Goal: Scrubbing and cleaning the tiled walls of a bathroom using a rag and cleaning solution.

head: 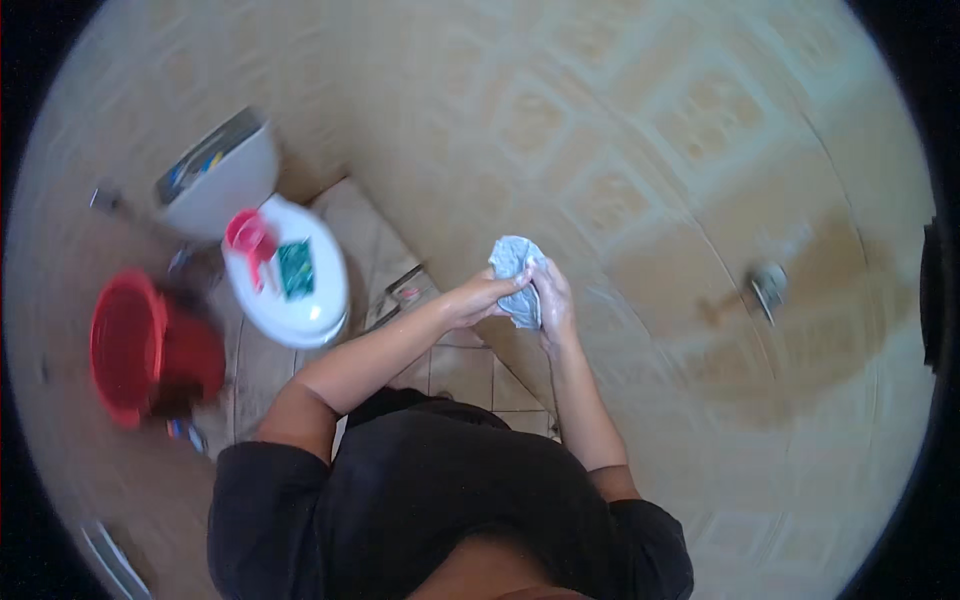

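Observation:
Between my two hands is a crumpled pale blue-grey cloth [517, 259], held out in front of my body near the tiled wall. My left hand [480, 298] grips it from the left, with the thumb laid across its face. On the other side, my right hand [555, 300] clasps the cloth's right edge. Whitish suds coat the right hand and part of the left thumb. The fingers behind the cloth are hidden.
At left stands a toilet with its white lid [319, 315] down, carrying a pink dipper [251, 236] and a green packet [296, 270]. An open-topped cistern [225, 187] is behind it. A red bucket [187, 349] stands nearer. A metal fixture [766, 289] juts from the right wall.

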Motion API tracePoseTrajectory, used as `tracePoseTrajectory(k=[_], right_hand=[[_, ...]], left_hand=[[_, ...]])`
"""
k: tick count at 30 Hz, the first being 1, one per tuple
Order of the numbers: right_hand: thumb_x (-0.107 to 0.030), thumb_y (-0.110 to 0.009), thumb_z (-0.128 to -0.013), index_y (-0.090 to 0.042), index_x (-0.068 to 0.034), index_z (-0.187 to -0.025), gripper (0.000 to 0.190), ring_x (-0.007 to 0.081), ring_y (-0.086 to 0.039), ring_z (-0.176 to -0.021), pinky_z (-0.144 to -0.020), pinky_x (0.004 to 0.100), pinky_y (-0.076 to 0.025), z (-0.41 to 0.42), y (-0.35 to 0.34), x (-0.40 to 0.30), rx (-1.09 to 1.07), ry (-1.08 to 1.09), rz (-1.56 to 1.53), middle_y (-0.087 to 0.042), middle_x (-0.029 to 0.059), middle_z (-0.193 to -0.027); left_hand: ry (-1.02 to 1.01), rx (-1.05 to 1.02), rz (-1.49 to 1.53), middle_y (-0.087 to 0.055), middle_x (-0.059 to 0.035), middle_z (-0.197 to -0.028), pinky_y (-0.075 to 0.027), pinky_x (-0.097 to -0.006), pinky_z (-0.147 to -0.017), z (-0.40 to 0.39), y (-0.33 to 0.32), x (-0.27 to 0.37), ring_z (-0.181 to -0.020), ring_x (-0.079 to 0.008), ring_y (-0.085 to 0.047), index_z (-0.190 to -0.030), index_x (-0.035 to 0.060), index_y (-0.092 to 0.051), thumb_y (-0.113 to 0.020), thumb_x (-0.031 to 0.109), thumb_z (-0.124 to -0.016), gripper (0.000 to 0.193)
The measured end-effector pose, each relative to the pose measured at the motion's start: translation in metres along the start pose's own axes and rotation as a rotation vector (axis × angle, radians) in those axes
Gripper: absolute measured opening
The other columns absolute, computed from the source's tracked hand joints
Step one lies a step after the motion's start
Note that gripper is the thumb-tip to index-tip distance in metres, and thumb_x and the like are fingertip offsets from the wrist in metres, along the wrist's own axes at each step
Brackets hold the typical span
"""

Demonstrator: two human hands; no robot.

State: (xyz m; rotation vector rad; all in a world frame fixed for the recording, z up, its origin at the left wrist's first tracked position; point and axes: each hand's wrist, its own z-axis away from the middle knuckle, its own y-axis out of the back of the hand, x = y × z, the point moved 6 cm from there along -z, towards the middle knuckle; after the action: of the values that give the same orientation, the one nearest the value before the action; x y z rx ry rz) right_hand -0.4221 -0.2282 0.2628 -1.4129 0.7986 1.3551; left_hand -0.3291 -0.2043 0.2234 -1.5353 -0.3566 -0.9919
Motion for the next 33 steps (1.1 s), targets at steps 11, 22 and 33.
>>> tracePoseTrajectory(k=[11, 22, 33], right_hand=[[-0.026, -0.056, -0.093, -0.054, -0.008, -0.121, 0.033, 0.0068, -0.056, -0.075, -0.067, 0.0219, -0.048, -0.045, -0.096, 0.133, -0.637, -0.398, 0.303, -0.060, 0.0006, -0.093], [-0.023, -0.055, -0.092, -0.056, -0.006, -0.116, 0.029, 0.0069, -0.053, -0.066, -0.053, 0.0194, -0.042, -0.082, -0.250, 0.236, -0.752, -0.401, 0.453, -0.056, -0.0004, -0.082], [-0.024, -0.055, -0.084, -0.061, -0.013, -0.105, 0.024, 0.0129, -0.051, -0.067, -0.054, 0.0284, -0.043, -0.145, -0.318, 0.464, -0.656, -0.741, 0.590, -0.055, 0.0015, -0.082]], left_hand=[[-0.308, 1.120, 0.153, -0.062, -0.0092, -0.108, -0.050, -0.0363, -0.087, 0.277, 0.161, -0.038, -0.100, -0.0201, -0.061, -0.120, 0.0041, -0.050, -0.052, 0.029, -0.094, 0.036], [-0.602, 1.551, 0.396, -0.061, -0.0029, -0.094, -0.051, -0.0352, -0.077, 0.488, 0.203, -0.040, -0.087, -0.0167, -0.063, -0.105, 0.0099, -0.054, -0.058, 0.026, -0.090, 0.023], [-0.387, 1.777, 0.490, -0.058, -0.0023, -0.111, -0.048, -0.0367, -0.079, 0.504, 0.225, -0.058, -0.101, -0.0174, -0.058, -0.119, 0.0116, -0.050, -0.057, 0.027, -0.090, 0.034]])
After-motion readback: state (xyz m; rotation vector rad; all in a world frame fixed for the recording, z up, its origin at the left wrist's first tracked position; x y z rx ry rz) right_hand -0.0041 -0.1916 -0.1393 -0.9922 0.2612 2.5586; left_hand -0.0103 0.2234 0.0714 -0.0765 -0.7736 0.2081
